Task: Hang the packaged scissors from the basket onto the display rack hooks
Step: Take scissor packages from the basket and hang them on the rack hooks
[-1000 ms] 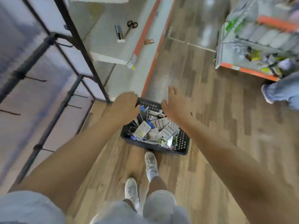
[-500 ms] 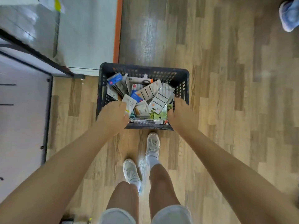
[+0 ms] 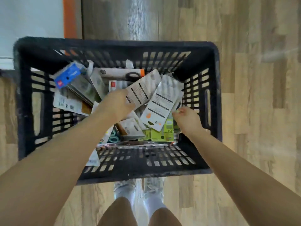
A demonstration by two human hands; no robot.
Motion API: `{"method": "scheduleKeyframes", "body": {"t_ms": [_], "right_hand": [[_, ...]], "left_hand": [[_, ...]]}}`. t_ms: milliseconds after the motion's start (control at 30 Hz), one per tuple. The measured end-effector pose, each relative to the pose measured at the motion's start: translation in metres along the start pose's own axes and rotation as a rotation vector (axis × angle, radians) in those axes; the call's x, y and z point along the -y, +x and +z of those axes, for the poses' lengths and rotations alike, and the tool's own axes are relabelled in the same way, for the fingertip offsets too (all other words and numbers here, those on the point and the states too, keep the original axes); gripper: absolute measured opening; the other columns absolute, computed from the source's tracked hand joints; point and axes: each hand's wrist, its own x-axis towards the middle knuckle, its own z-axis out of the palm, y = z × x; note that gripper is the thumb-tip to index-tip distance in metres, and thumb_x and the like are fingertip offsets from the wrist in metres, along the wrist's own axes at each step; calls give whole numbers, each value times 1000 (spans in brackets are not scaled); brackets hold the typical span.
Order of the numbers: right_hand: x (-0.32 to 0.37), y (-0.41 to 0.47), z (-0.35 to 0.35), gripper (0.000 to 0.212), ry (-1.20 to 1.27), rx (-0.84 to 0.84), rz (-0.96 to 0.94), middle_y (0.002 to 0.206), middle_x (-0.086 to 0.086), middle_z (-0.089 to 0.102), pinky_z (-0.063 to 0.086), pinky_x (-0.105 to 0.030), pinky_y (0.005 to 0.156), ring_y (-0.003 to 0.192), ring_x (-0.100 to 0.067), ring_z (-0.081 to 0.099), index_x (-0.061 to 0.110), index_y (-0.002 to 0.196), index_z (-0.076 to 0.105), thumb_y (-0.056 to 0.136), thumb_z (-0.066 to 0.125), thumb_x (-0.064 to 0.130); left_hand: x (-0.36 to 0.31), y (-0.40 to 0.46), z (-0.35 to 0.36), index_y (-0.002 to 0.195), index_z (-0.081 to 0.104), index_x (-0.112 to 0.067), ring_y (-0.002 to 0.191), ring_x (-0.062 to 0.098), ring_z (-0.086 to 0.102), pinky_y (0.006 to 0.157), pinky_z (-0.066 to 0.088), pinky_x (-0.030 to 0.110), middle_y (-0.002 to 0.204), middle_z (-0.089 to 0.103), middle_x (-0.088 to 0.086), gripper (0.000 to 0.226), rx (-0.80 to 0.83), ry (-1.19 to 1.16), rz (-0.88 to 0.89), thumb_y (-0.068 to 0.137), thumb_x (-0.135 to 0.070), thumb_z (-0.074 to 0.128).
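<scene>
A black basket point(image 3: 37, 98) with slotted, grid-patterned walls sits on a floor point(image 3: 254, 79) of tan and grey-brown wood-grain planks. Inside are mostly white packages: one white card point(image 3: 143, 88) with black bars of print, another white card point(image 3: 160, 105) with black bars and an orange spot. A blue pack point(image 3: 68, 75) with a small red label lies at the far left. A long white pack point(image 3: 120, 73) has an orange end. Lime-green packs point(image 3: 162, 134) sit at the near side, beside teal scissor handles point(image 3: 114, 138). An orange strip point(image 3: 70, 17) edges a pale grey surface point(image 3: 31, 22). The shoes point(image 3: 125, 188) are white.
</scene>
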Motion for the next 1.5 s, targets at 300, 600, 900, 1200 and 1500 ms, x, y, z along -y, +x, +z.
{"method": "scheduleKeyframes", "body": {"t_ms": [300,600,900,1200,1500], "right_hand": [[-22,110,70,59,357,-181,170,125,-7,58,43,-26,87,114,-27,55,4,126,51,83,68,42],[-20,108,60,37,638,-112,280,111,-7,65,53,-40,86,97,-25,63,6,117,56,84,69,15],[29,-7,-20,16,666,32,113,111,-5,65,51,-35,84,100,-22,63,12,103,60,90,58,2],[162,-192,-165,29,672,306,-111,110,-9,69,45,-53,98,108,-40,60,8,118,61,89,62,6],[303,-432,-256,19,482,588,-629,92,5,73,57,-27,66,81,-10,70,18,98,65,91,56,3]], "left_hand": [[11,106,68,124,47,-1,121,35,44,93,40,42,127,50,21,55,-161,160,-83,91,-45,54],[7,98,65,119,50,-3,110,35,54,89,45,41,121,59,18,28,-109,-208,-100,96,-19,51],[-30,-1,-28,110,56,-6,88,23,55,73,42,31,103,63,8,17,-253,-494,-24,95,-14,53],[-58,-212,-209,109,60,-9,92,17,64,83,50,31,108,67,7,21,-221,-917,-113,89,-14,64],[-52,-473,-383,107,64,-7,82,14,71,66,57,23,101,72,5,19,-568,-1259,-37,89,-7,59]]}}
